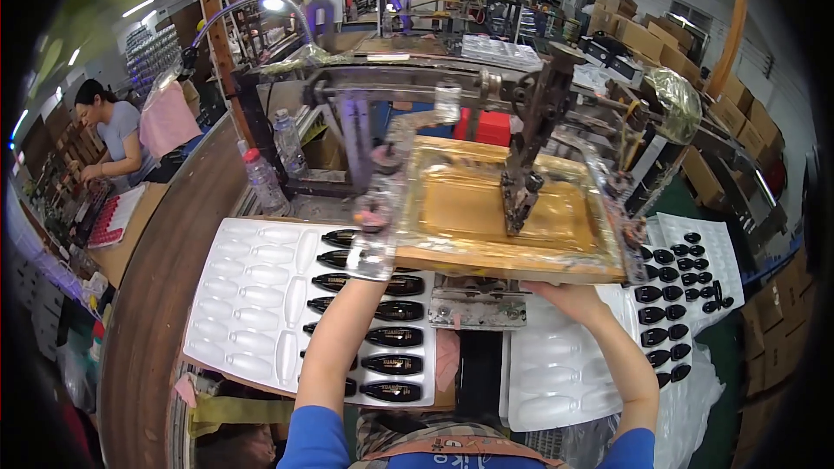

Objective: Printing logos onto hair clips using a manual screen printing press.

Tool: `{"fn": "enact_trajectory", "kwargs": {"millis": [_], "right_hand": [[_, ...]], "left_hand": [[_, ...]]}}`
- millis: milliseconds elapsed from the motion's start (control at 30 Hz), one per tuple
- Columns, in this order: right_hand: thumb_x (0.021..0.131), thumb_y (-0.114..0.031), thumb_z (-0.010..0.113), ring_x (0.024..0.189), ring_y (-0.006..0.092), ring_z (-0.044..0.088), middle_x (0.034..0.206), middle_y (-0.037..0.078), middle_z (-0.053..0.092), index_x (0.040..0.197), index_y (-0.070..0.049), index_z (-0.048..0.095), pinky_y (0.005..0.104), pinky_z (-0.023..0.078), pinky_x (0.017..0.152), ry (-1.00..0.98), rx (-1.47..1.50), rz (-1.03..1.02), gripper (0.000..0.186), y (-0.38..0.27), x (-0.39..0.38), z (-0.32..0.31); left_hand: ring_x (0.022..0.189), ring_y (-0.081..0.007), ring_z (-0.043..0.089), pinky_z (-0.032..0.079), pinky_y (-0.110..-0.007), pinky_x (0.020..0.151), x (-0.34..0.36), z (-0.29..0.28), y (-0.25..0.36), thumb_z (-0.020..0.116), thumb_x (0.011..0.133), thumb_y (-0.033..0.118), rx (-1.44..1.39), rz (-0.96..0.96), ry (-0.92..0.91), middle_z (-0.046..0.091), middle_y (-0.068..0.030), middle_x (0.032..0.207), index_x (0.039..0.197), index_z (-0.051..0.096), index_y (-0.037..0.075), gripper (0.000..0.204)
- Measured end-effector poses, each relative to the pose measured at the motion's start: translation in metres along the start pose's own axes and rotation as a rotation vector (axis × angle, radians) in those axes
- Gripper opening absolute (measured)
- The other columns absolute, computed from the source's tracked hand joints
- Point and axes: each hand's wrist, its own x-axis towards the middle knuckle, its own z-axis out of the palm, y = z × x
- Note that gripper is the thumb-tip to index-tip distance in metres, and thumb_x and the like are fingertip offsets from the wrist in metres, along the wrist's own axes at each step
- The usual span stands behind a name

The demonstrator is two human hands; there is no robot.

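Note:
A wooden-edged screen-printing frame (512, 265) with amber mesh hangs level in front of me, under the dark arm of a printing machine (530, 130). My left hand (368, 285) reaches up behind the frame's near left corner, and its fingers are hidden. My right hand (565, 297) is beneath the near edge, right of centre, with its fingers out of sight under the wood. Between my wrists sits a metal fixture (476, 306); what lies on it is covered. To the left, glossy black shell-shaped pieces (393, 336) with gold print lie in a white moulded tray (250, 295).
On the right is another white moulded tray (556, 373), with black pieces (665, 313) beyond it. Plastic bottles (265, 181) and a bent lamp (272, 3) stand at the back left. A co-worker (117, 130) sits far left. Cardboard boxes (647, 39) are piled at right.

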Motion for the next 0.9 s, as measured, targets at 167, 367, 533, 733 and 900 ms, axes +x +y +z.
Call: {"fn": "enact_trajectory", "kwargs": {"millis": [167, 367, 533, 733, 900], "right_hand": [[0.069, -0.030, 0.071, 0.092, 0.0197, 0.054, 0.100, 0.009, 0.059, 0.104, -0.004, 0.056, 0.0298, 0.041, 0.082, -0.088, -0.125, -0.174, 0.046, -0.017, 0.025, 0.036], [0.072, -0.036, 0.067, 0.094, 0.0214, 0.054, 0.101, 0.010, 0.059, 0.104, -0.003, 0.056, 0.0314, 0.041, 0.082, -0.211, -0.137, 0.062, 0.047, -0.021, 0.022, 0.040], [0.075, -0.031, 0.064, 0.101, 0.0255, 0.050, 0.106, 0.014, 0.056, 0.109, -0.001, 0.052, 0.0319, 0.036, 0.087, -0.050, -0.144, 0.179, 0.046, -0.010, -0.009, 0.006], [0.074, -0.013, 0.061, 0.097, 0.0257, 0.052, 0.100, 0.016, 0.057, 0.100, 0.003, 0.055, 0.0328, 0.038, 0.084, 0.311, -0.271, -0.025, 0.031, 0.053, -0.044, -0.039], [0.077, -0.008, 0.055, 0.092, 0.0238, 0.051, 0.100, 0.015, 0.056, 0.103, 0.005, 0.051, 0.0343, 0.039, 0.082, 0.429, -0.084, 0.179, 0.029, 0.120, -0.064, -0.081]], "left_hand": [[0.076, -0.0107, 0.055, 0.045, -0.024, 0.068, -0.028, -0.076, 0.008, 0.061, 0.079, 0.013, -0.274, -0.094, 0.110, 0.059, -0.0040, 0.080, 0.091, 0.060, -0.001, 0.018], [0.062, -0.0085, 0.055, 0.049, -0.022, 0.053, -0.086, -0.194, -0.021, 0.057, 0.082, 0.014, -0.062, -0.344, 0.586, 0.058, -0.0044, 0.072, 0.085, 0.059, -0.002, 0.016], [0.046, -0.0094, 0.052, 0.045, -0.021, 0.042, -0.123, -0.225, -0.072, 0.056, 0.083, 0.020, 0.136, -0.437, 0.758, 0.054, -0.0052, 0.058, 0.073, 0.052, -0.001, 0.024], [0.043, -0.0123, 0.053, 0.043, -0.024, 0.037, -0.136, -0.214, -0.100, 0.052, 0.084, 0.017, 0.117, -0.559, 0.839, 0.052, -0.0065, 0.054, 0.074, 0.044, 0.001, 0.020], [0.041, -0.0129, 0.051, 0.039, -0.025, 0.033, -0.141, -0.195, -0.102, 0.048, 0.083, 0.016, 0.205, -0.739, 0.776, 0.052, -0.0096, 0.056, 0.081, 0.041, 0.001, 0.017]]}}
